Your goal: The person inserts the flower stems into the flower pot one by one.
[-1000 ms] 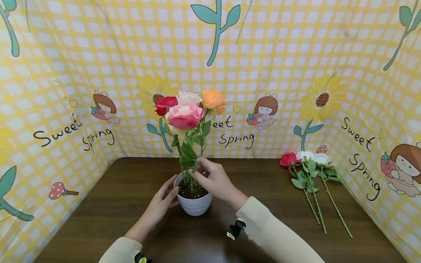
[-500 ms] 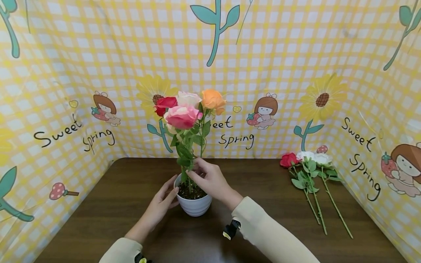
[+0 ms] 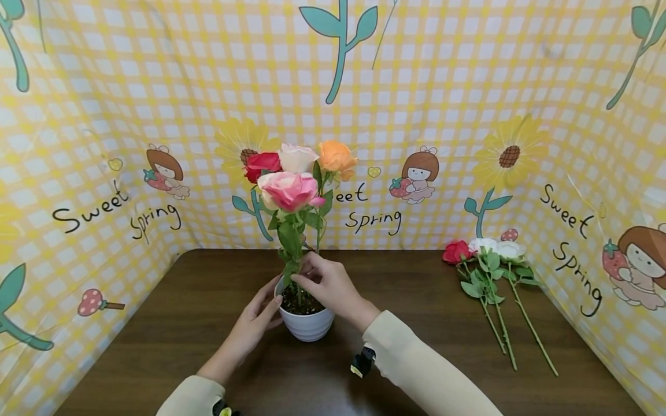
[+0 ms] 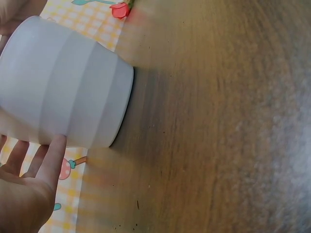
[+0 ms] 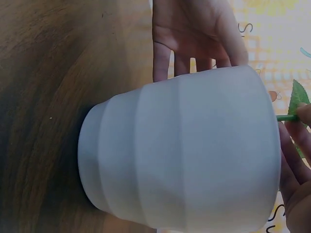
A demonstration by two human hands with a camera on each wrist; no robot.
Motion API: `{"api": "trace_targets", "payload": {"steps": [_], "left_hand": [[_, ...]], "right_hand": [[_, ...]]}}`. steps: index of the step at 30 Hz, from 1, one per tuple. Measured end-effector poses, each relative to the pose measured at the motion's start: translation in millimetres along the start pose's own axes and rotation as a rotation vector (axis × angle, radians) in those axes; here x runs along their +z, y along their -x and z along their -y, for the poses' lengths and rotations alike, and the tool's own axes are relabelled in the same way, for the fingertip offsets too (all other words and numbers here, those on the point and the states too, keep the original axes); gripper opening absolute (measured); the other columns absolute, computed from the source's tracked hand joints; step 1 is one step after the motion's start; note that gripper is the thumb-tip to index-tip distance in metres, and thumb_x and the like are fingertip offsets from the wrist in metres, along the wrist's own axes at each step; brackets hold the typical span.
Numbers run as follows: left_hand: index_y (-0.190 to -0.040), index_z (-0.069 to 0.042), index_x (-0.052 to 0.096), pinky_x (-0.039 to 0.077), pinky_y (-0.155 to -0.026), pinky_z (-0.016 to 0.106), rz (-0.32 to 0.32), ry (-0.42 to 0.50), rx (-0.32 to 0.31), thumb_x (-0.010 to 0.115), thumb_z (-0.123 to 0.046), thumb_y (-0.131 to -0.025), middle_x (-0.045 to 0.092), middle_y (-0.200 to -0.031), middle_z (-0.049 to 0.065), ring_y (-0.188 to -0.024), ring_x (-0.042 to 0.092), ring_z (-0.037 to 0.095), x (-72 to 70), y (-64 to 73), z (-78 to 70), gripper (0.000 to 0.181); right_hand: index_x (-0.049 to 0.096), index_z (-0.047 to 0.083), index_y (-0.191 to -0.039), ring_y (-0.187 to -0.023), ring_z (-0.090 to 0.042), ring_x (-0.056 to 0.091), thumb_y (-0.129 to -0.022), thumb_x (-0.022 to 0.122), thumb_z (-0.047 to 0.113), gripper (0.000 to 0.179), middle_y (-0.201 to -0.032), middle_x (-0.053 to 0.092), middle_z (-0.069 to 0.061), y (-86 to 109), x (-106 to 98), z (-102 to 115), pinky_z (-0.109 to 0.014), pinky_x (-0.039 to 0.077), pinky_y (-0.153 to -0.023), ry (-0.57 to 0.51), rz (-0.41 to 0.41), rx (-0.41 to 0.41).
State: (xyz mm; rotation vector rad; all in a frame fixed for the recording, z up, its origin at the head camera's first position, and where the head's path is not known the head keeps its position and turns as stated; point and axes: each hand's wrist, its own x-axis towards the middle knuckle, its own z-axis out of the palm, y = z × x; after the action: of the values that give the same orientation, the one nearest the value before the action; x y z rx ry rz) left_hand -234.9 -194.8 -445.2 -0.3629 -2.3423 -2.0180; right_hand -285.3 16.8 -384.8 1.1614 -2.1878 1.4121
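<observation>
A white ribbed flowerpot [image 3: 307, 328] filled with dark soil [image 3: 302, 303] stands upright on the brown table. My left hand [image 3: 257, 309] holds its left side, thumb at the near rim and fingers along the wall, as the left wrist view of the pot [image 4: 73, 87] confirms. Between thumb and fingers, my right hand [image 3: 333, 283] pinches the green stem [image 5: 286, 118] of a pink rose [image 3: 288, 190] just above the rim. Behind that bloom rise a red rose [image 3: 262, 167], a pale pink rose [image 3: 298, 158] and an orange rose [image 3: 337, 157]; their lower stems are partly hidden.
On the right of the table [image 3: 406, 358] lie a red rose [image 3: 458, 252] and white roses [image 3: 510, 249], their long stems pointing toward me. A yellow checked cloth [image 3: 447, 86] with printed figures walls in the back and both sides.
My right hand has shifted slightly left and down with the stem. The pink rose has moved a little left and turned. My left hand stays on the pot.
</observation>
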Motion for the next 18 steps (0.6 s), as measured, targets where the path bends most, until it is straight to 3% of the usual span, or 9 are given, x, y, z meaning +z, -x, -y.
{"api": "trace_targets", "payload": {"steps": [7,18], "left_hand": [[-0.157,-0.018,0.033,0.053,-0.096,0.047,0.019,-0.002,-0.004,0.05,-0.028,-0.108,0.039,-0.149,0.019,-0.132,0.043,0.038,-0.2,-0.7,-0.1,0.053],[-0.156,-0.019,0.034,0.054,-0.095,0.046,0.008,0.004,-0.005,0.05,-0.027,-0.108,0.039,-0.148,0.019,-0.13,0.044,0.037,-0.1,-0.6,0.3,0.052]], "right_hand": [[0.064,0.016,-0.108,-0.086,-0.001,0.066,-0.096,0.071,0.019,0.014,-0.094,0.07,0.007,0.5,6,-7,-0.021,0.057,-0.074,0.027,-0.002,-0.034],[0.066,0.016,-0.103,-0.08,-0.001,0.064,-0.093,0.074,0.018,0.013,-0.09,0.07,0.006,3.3,12,-9,-0.019,0.055,-0.07,0.077,-0.038,-0.023]]}}
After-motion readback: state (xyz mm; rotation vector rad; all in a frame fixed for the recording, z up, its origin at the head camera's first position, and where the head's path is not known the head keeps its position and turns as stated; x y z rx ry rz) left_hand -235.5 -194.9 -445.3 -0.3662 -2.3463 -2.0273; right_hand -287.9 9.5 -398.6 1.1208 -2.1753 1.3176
